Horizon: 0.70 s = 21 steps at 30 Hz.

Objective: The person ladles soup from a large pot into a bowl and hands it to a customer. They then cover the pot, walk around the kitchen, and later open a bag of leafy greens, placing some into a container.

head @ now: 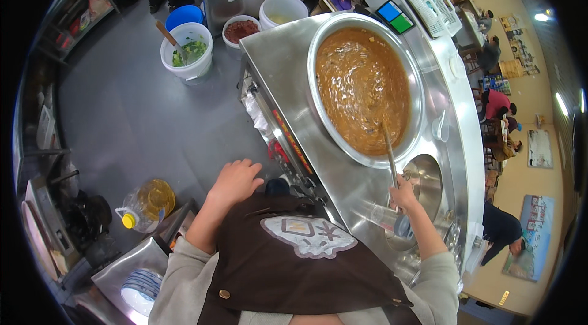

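Note:
My right hand (403, 193) is closed around the long handle of a ladle or spoon (390, 155), whose lower end is sunk in brown soup (363, 91) and hidden. The soup, with small pieces in it, fills a large round metal pot (317, 109) set into the steel counter (294, 54). My left hand (237, 179) hovers over the floor side in front of the apron, its fingers apart and holding nothing. Beside my right wrist a clear container with a grey lid (390, 221) lies on the counter.
Left of the counter, a white bucket of chopped greens (188, 68), a blue bucket (184, 16) and a tub of red paste (241, 31) stand on the floor. An oil jug (154, 201) is at lower left. A steel well (425, 178) adjoins the pot. People sit beyond the counter.

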### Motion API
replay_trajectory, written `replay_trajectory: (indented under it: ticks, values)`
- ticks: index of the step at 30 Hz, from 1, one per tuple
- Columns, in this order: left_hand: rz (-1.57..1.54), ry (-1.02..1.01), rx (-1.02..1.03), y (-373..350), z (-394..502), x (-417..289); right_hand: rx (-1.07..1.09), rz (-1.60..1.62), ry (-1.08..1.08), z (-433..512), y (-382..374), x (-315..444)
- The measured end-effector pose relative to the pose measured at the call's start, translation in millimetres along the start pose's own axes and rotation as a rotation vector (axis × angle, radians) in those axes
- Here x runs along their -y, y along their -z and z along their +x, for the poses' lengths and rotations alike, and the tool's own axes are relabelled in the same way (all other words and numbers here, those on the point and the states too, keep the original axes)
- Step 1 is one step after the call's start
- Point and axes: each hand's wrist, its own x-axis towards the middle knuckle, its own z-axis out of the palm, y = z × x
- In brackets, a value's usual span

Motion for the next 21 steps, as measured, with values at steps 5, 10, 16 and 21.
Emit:
replay_trajectory:
  ticks: [5, 10, 16, 21]
  values:
    - [0.036, -0.003, 0.088, -3, 15, 32, 0.173, 0.442, -0.151, -77, 2, 35]
    - [0.102, 0.022, 0.142, -31, 30, 70, 0.118, 0.558, -0.186, -125, 23, 37]
    - [-0.021, 0.141, 0.168, -94, 42, 99, -0.231, -0.271, 0.296, -94, -11, -8]
    - [-0.239, 0.295, 0.294, -183, 40, 85, -0.178, -0.363, 0.219, -38, -69, -21]
